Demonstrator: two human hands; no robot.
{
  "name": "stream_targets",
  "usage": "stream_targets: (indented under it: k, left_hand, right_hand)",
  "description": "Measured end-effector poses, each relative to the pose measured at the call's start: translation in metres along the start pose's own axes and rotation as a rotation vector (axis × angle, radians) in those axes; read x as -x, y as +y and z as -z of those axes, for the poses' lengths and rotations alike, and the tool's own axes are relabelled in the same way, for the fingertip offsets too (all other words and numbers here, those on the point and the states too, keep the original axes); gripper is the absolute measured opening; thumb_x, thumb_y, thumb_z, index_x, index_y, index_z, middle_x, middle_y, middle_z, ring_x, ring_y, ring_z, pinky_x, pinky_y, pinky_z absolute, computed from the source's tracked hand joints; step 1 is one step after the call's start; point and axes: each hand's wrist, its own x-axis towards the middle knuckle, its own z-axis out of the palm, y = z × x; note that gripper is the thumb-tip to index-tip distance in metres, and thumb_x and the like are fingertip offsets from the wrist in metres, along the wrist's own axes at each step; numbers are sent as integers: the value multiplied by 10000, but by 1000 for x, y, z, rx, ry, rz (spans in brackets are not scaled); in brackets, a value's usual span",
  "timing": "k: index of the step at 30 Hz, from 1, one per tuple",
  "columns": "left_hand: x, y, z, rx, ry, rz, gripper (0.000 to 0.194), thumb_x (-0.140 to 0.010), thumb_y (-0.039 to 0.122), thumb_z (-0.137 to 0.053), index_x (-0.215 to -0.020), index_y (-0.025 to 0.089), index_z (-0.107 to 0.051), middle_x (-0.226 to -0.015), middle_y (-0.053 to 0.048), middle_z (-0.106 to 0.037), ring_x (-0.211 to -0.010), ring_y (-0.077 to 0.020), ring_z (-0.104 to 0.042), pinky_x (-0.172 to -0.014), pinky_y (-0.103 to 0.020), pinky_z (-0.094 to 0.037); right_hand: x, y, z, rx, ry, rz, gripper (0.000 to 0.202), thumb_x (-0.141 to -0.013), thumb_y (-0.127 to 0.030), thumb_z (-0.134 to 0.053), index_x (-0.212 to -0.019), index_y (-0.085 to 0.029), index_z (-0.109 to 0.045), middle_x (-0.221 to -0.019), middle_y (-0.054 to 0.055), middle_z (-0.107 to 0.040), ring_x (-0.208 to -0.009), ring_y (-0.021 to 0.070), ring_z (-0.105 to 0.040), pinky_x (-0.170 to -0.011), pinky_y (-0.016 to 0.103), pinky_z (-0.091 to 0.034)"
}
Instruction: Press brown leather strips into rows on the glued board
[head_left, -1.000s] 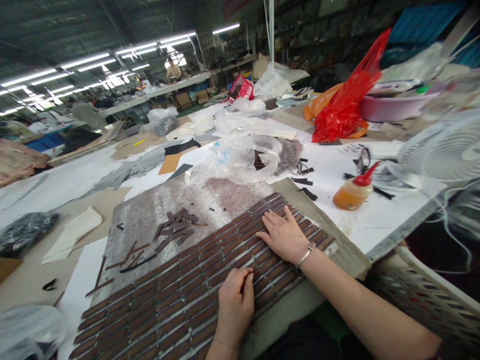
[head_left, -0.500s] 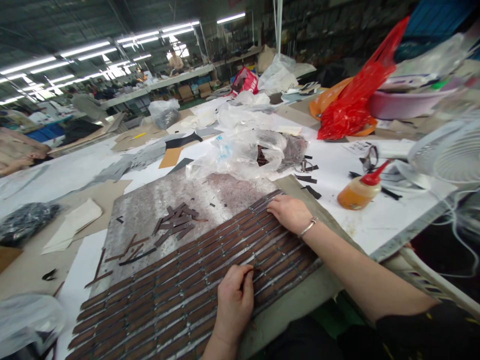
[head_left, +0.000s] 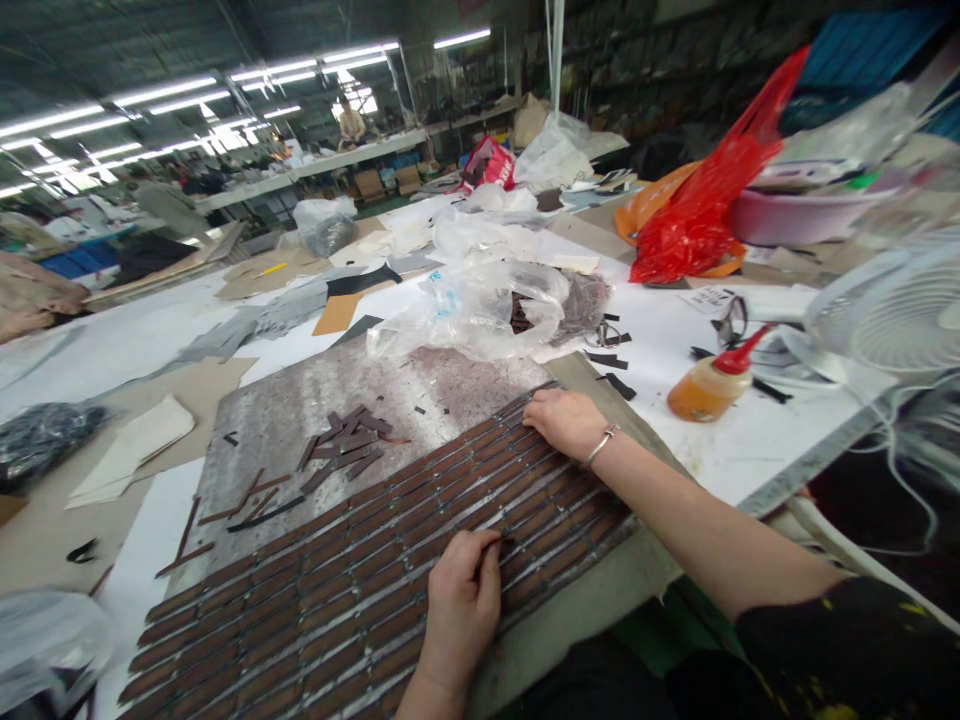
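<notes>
Here the left hand [head_left: 459, 600] hides its pinched brown strip [head_left: 508, 547]

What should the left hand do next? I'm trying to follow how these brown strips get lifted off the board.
Probably peel upward. The left hand pinches one end of a brown strip in the laid rows, while the right hand rests at the rows' far edge, seemingly steadying them. Lifting slowly should spare the neighbouring strips.
</notes>
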Motion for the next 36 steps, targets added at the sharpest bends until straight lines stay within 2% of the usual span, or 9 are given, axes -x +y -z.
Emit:
stream_targets:
  k: [5, 14, 17, 22, 28, 31, 33, 36]
  left_hand:
    - [0, -1, 1, 4, -5, 11, 175, -880, 194, -456, -937, 192, -622, -818, -48, -627, -783, -155, -605, -698, -260, -497]
    - [0, 3, 2, -9, 12, 1, 174, -877, 194, -460, -918, 190, -628, -807, -44, -633, -774, -153, -612, -693, -257, -499]
    - [-1, 4, 2, -13, 25, -8, 170, -874, 190, -465, -902, 188, -632, -801, -41, -637, -770, -151, -614, -698, -258, -501]
    - [-1, 3, 2, -15, 34, -22, 167, -870, 191, -473, -907, 184, -635, -818, -40, -647, -787, -152, -621, -715, -262, -504]
    - [-1, -1, 2, -14, 70, -20, 152, -859, 201, -502, -904, 178, -646, -837, -38, -669, -797, -149, -630, -732, -257, -504]
    - [-1, -2, 1, -17, 106, -7, 143, -858, 225, -517, -895, 176, -646, -836, -37, -674, -798, -148, -631, -750, -259, -499]
    - [0, -3, 0, -18, 113, 6, 142, -860, 235, -520, -892, 174, -644, -831, -36, -674, -791, -144, -628, -752, -257, -497]
    - [0, -4, -1, -27, 109, 15, 142, -862, 236, -517, -887, 171, -641, -825, -35, -673, -781, -140, -624, -756, -256, -496]
  right_hand:
    - [-2, 0, 4, -12, -25, 32, 322, -928, -395, -430, -840, -221, -686, -924, 47, -641, -886, 177, -578, -647, 236, -398]
    - [-8, -7, 11, -26, -131, -21, 315, -928, -345, -431, -847, -212, -706, -933, 57, -661, -870, 165, -594, -665, 223, -403]
    - [-6, -8, 12, -21, -97, -27, 328, -920, -393, -446, -849, -212, -710, -930, 60, -661, -869, 172, -598, -655, 223, -409]
    - [-4, -14, 7, 24, -49, -69, 284, -885, -372, -511, -806, -179, -703, -882, 88, -655, -825, 213, -599, -656, 271, -436]
    - [4, -21, 9, -18, 54, -143, 201, -851, -340, -576, -945, -184, -663, -975, 105, -624, -929, 226, -564, -766, 297, -440]
    - [11, -24, 15, -152, 168, -177, 292, -805, -295, -640, -1080, -196, -626, -1059, 104, -606, -974, 233, -551, -813, 318, -439]
    - [22, -29, 19, -362, 216, -117, 297, -813, -289, -635, -1095, -198, -627, -1041, 80, -623, -922, 196, -573, -819, 293, -442]
    - [48, -42, 18, -747, 173, 25, 252, -834, -346, -611, -1022, -188, -665, -901, 33, -660, -801, 144, -598, -760, 244, -462]
